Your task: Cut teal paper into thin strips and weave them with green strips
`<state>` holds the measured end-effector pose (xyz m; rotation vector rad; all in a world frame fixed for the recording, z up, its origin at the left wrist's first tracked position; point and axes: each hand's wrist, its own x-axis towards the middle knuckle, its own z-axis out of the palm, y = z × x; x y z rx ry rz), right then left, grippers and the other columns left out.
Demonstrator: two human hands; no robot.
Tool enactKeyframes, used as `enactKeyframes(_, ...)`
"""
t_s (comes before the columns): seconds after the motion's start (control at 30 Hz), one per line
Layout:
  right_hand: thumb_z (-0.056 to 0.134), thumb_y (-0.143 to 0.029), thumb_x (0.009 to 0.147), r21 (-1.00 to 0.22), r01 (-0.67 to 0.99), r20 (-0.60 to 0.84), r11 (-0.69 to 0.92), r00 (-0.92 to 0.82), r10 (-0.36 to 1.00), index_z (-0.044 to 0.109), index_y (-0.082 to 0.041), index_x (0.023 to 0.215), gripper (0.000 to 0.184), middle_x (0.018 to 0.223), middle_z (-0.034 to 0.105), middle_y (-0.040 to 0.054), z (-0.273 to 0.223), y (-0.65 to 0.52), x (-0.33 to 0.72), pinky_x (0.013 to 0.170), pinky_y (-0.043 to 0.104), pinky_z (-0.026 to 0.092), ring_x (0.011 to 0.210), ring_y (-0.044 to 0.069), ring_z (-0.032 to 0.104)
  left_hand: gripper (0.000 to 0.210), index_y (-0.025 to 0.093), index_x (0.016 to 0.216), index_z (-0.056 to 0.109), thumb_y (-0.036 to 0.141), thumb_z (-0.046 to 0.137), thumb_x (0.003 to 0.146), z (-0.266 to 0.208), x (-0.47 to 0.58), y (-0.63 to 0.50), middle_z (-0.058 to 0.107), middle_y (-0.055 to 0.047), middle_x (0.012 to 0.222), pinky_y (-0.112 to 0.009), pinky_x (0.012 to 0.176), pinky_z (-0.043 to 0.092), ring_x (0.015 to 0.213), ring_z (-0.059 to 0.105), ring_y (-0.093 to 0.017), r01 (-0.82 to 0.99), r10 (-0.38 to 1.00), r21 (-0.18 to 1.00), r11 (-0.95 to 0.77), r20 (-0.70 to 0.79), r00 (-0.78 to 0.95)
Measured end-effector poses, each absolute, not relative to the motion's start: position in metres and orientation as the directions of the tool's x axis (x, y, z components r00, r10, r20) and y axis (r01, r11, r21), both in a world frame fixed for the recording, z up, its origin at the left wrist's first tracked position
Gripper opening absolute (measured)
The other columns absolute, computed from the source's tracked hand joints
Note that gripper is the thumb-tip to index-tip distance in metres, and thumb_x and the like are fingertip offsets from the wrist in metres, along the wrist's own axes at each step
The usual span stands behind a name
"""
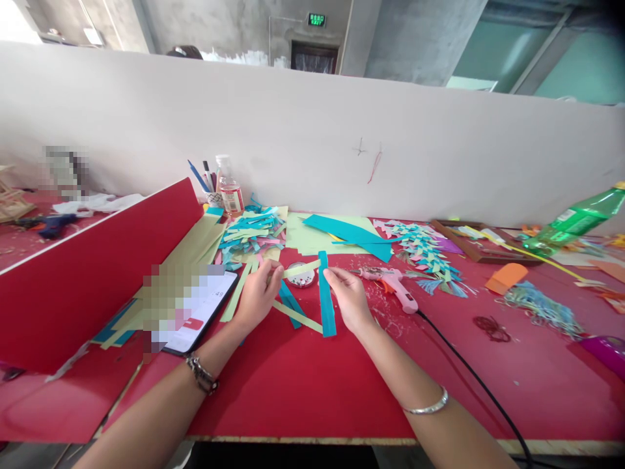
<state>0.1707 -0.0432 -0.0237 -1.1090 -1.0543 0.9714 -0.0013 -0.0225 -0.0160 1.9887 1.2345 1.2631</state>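
My left hand (261, 294) pinches a pale yellow-green paper strip (301, 269) that runs to the right. In my right hand (347, 296) a wider blue paper strip (327, 306) stands roughly upright between thumb and fingers. The yellow-green strip's right end meets the blue strip near its top; whether they are joined I cannot tell. Behind them lies a round dish (299, 279) with small bits in it. More loose strips (291, 306) lie on the red table under my hands. A pink glue gun (398, 290) rests just right of my right hand.
A phone (208, 316) leans left of my left hand, beside a red divider (97, 273). Cut paper pieces (251, 231), a bottle (229, 189) and a pen cup (213, 197) stand behind. Rightward are a braided paper piece (422, 251), a brown tray (483, 251) and the gun's black cord (469, 365).
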Motion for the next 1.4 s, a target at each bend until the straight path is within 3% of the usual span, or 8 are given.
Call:
enactKeyframes(0.47,0.062,-0.037,0.064,-0.964,-0.234,0.082,0.123,0.180,0.980,0.062,-0.018,0.070,0.019,0.062,0.056,-0.0028,-0.0259,-0.0410,0.1714,0.053,0.021,0.036,0.056,0.009,0.046,0.022,0.018,0.069,0.039,0.033,0.034,0.084,-0.0153,-0.0003,-0.0230,0.037,0.006,0.051,-0.018,0.045,0.028,0.044,0.033,-0.007,0.315,0.880,0.822,-0.474,0.456,0.133)
enactKeyframes(0.73,0.060,-0.041,0.065,-0.970,-0.209,0.087,0.126,0.188,0.978,0.058,-0.017,0.063,0.025,0.054,0.049,-0.0037,-0.0254,-0.0422,0.1711,0.049,0.021,0.034,0.050,0.008,0.040,0.022,0.018,0.070,0.039,0.034,0.034,0.084,-0.0154,-0.0011,-0.0228,0.037,0.006,0.051,-0.018,0.044,0.028,0.043,0.032,-0.007,0.327,0.888,0.826,-0.459,0.438,0.139)
enactKeyframes(1.13,0.058,-0.040,0.067,-0.975,-0.151,0.130,0.162,0.205,0.970,0.064,-0.017,0.074,0.024,0.071,0.062,0.0002,-0.0270,-0.0421,0.1715,0.064,0.025,0.042,0.069,0.013,0.055,0.021,0.018,0.070,0.043,0.033,0.036,0.082,-0.0159,-0.0019,-0.0205,0.038,0.006,0.050,-0.018,0.045,0.027,0.044,0.033,-0.007,0.497,0.892,0.751,-0.435,0.433,0.128)
enactKeyframes(1.4,0.059,-0.037,0.066,-0.982,-0.067,0.158,0.174,0.198,0.967,0.066,-0.018,0.078,0.022,0.080,0.066,0.0021,-0.0233,-0.0440,0.1704,0.073,0.028,0.043,0.080,0.017,0.058,0.022,0.018,0.070,0.043,0.033,0.035,0.083,-0.0156,-0.0017,-0.0206,0.038,0.006,0.051,-0.018,0.045,0.027,0.044,0.033,-0.007,0.483,0.889,0.754,-0.446,0.436,0.139)
